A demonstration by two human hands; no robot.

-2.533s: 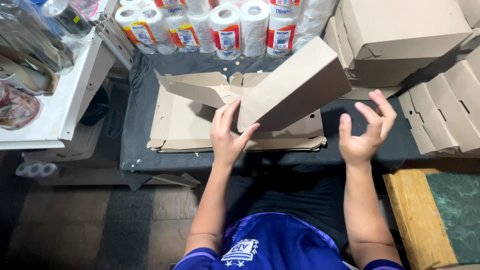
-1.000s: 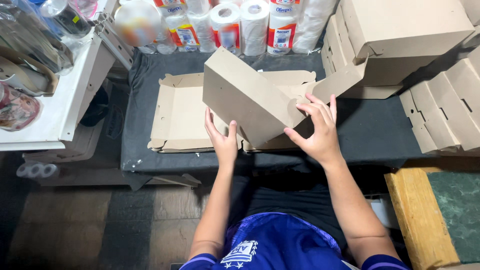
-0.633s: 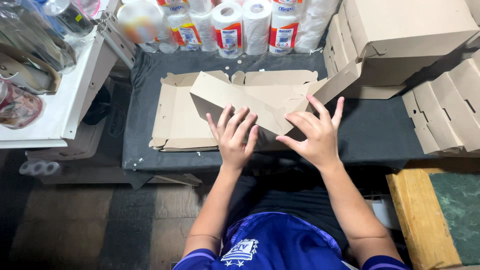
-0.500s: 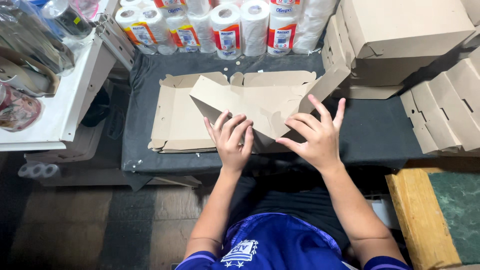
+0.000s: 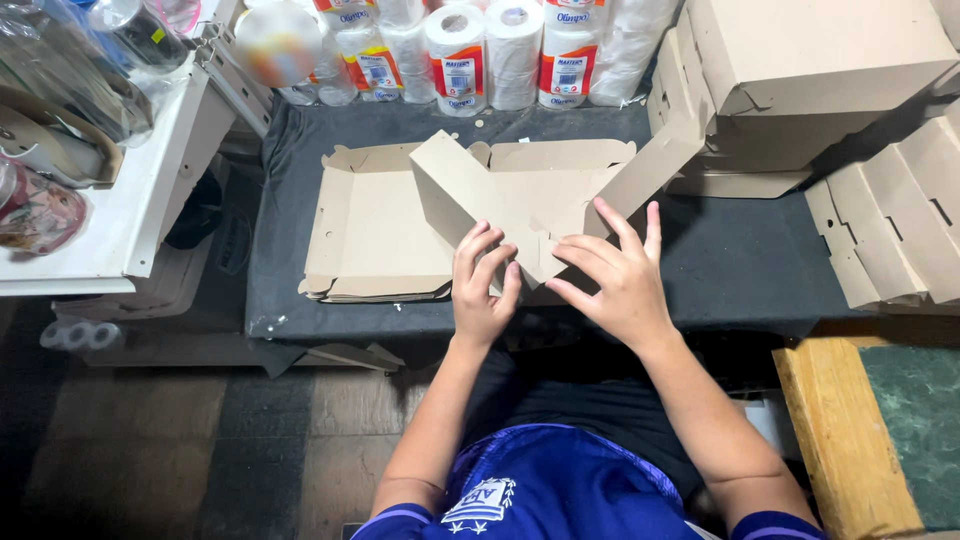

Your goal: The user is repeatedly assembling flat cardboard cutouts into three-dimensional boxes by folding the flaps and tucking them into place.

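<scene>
paper rolls [image 5: 490,55]: rear of dark table [image 5: 750,270] | folded boxes [image 5: 810,70]: stacked right | white shelf [image 5: 120,220]: left

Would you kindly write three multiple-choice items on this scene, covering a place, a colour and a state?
1. Where is the stack of flat cardboard blanks?
A. on the dark table
B. on the white shelf
C. on the floor

2. What colour is the table cover?
A. white
B. dark grey
C. green

3. How do the left hand and right hand meet the box piece?
A. pressing with open fingers
B. clenched in fists
C. clear of it

Answers: 1 A, the stack rests on the table; 2 B, the cloth looks dark grey; 3 A, both hands are spread on cardboard.
</scene>
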